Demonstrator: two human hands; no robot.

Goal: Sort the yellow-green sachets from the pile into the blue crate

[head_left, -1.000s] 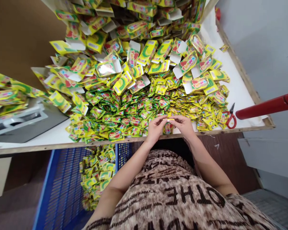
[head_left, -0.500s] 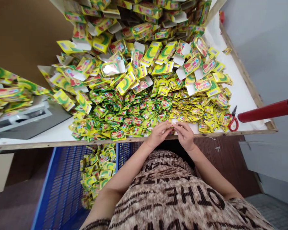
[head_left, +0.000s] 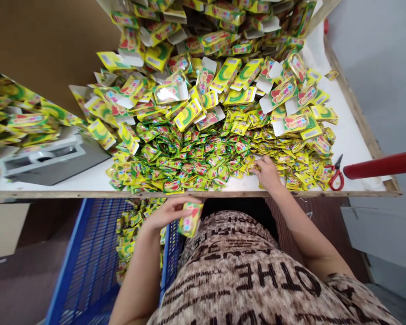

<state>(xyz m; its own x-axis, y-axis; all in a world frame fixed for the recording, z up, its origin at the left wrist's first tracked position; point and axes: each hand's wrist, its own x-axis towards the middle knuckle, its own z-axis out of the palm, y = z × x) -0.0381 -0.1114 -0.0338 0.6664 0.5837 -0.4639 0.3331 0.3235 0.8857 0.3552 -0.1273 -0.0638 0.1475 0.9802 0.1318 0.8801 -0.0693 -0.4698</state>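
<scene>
My left hand is closed on a small yellow-green box, just off the table's front edge and beside the blue crate. At the front of the pile, my right hand reaches among the yellow packets with bent fingers; whatever lies between its fingertips is too small to make out. Green packets spread out left of it. Behind the packets lie many small boxes, several with white flaps standing open.
A blue crate with similar boxes stands below the table edge at left. A grey tape dispenser sits on the table's left. Red-handled scissors and a red pole are at right.
My hands have parted from their place together at the table edge. The left has moved left and down with a box; the right has moved forward to the packets. The view has shifted slightly.
</scene>
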